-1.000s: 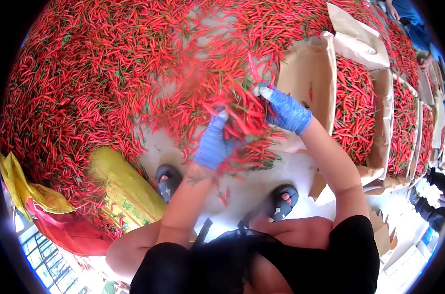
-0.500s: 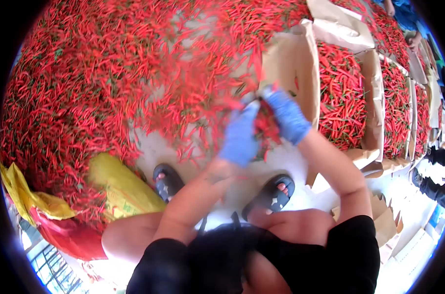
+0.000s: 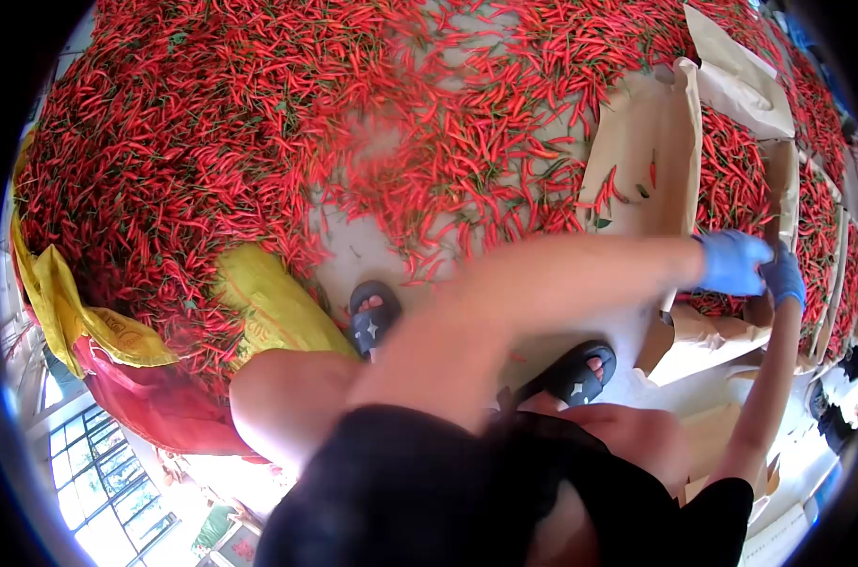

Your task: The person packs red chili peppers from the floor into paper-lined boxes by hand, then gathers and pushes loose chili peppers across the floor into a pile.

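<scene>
Both my hands wear blue gloves and meet over the near right part of a cardboard box filled with red chilies (image 3: pixel 727 180). My left hand (image 3: pixel 734 262) reaches across from the left, its fingers curled; what they hold, if anything, is hidden. Right beside it, my right hand (image 3: pixel 785 279) is near the box's cardboard side wall (image 3: pixel 781 184). Its fingers are largely hidden, so its grip does not show. Left of this box stands another cardboard box (image 3: pixel 646 142), with a few chilies on its inner face.
Loose red chilies (image 3: pixel 202 161) cover much of the floor ahead and left. A yellow sack (image 3: pixel 273 302) and a red sack (image 3: pixel 160 406) lie at left. More chili-filled boxes (image 3: pixel 821 217) stand at right. My sandals (image 3: pixel 372 317) are on the floor.
Both hands have moved right, from above the loose chilies to the filled box. My left arm now stretches across my body. The view has shifted, so the floor scene sits elsewhere in frame.
</scene>
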{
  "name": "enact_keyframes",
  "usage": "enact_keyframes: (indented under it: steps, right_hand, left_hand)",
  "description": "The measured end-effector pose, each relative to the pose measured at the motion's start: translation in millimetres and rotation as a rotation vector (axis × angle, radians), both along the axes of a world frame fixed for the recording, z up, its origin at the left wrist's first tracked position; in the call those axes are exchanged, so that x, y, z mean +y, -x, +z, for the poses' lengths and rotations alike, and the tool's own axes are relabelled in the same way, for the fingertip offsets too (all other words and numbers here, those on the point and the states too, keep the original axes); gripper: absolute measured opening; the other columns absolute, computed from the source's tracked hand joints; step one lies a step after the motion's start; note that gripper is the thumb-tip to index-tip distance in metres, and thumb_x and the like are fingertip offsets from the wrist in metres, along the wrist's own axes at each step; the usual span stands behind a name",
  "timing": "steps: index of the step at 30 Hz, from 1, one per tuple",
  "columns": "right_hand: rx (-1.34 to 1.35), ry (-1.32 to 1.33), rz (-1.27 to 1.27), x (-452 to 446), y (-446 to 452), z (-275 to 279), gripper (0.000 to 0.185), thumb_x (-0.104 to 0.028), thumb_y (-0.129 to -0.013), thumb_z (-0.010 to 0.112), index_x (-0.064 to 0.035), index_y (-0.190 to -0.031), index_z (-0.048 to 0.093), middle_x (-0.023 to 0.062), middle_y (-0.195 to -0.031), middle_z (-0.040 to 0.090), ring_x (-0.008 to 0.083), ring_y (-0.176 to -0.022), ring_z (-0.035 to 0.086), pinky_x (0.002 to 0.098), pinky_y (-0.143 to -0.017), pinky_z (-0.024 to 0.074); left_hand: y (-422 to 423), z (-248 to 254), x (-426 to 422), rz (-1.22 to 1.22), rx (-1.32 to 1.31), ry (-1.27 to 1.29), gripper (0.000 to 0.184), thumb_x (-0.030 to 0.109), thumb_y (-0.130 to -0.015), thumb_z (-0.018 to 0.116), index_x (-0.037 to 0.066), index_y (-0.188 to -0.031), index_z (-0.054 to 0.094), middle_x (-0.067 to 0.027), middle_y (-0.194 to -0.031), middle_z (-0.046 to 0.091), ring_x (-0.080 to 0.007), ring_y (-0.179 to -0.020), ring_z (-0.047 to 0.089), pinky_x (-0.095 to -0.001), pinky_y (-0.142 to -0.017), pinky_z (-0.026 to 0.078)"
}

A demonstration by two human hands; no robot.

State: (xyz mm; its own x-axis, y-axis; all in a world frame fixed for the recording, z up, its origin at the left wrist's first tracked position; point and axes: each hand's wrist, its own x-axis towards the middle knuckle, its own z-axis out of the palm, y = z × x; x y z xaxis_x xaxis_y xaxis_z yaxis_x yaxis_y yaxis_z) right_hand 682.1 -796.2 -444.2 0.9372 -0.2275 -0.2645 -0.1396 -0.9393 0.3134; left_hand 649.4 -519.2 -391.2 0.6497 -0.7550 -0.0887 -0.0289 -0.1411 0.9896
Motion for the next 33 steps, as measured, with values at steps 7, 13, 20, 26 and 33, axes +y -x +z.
enact_keyframes:
  steps: [7,13,20,26,33]
  right_hand:
    - [0.135,-0.997,0.375,230.5,45.0,21.9,0.030,-0.012,-0.076,0.064,-0.0014,-0.103,0.057,0.0105,-0.094,0.062,0.0180,-0.082,0.061,0.0288,-0.072,0.0478]
    - [0.956,-0.756,0.646,352.5,161.7,-59.6,0.038,-0.031,-0.071,0.059,-0.0113,-0.103,0.059,0.0124,-0.103,0.059,0.0286,-0.092,0.058,0.0378,-0.080,0.0456]
    - [0.760,-0.665,0.543,407.2,299.7,-93.6,0.071,-0.033,-0.068,0.066,-0.0137,-0.128,0.034,0.0183,-0.103,0.050,0.0365,-0.099,0.051,0.0413,-0.077,0.0460]
    - [0.652,-0.735,0.540,417.0,288.9,-144.1,0.034,-0.021,-0.082,0.054,-0.0113,-0.115,0.052,0.0128,-0.097,0.054,0.0296,-0.087,0.055,0.0361,-0.075,0.0469]
    - [0.003,-1.352,0.084,422.5,194.2,-98.1,0.032,-0.005,-0.077,0.061,-0.0043,-0.109,0.055,0.0080,-0.089,0.059,0.0186,-0.081,0.059,0.0299,-0.070,0.0486]
  left_hand:
    - [72.2,-62.5,353.5,0.642,0.574,-0.454,0.055,0.034,-0.079,0.059,0.008,-0.124,0.044,-0.0093,-0.120,0.050,-0.0213,-0.105,0.051,-0.0357,-0.085,0.044]
    - [186.5,-167.2,437.4,0.707,0.238,-1.040,0.083,0.038,-0.067,0.069,0.012,-0.134,0.027,-0.0253,-0.127,0.037,-0.0403,-0.116,0.039,-0.0392,-0.095,0.037]
    - [172.7,-197.8,406.2,0.992,0.110,-0.937,0.093,0.022,-0.062,0.075,0.011,-0.136,0.020,-0.0264,-0.132,0.027,-0.0372,-0.122,0.034,-0.0379,-0.099,0.033]
    - [139.0,-181.3,421.2,1.180,0.272,-0.171,0.069,-0.007,-0.068,0.063,0.002,-0.129,0.032,-0.0103,-0.121,0.043,-0.0191,-0.106,0.047,-0.0292,-0.083,0.045]
    - [125.3,-137.4,437.3,1.236,0.482,0.370,0.051,-0.008,-0.077,0.053,0.007,-0.123,0.040,-0.0081,-0.100,0.055,-0.0111,-0.071,0.055,-0.0243,-0.062,0.050]
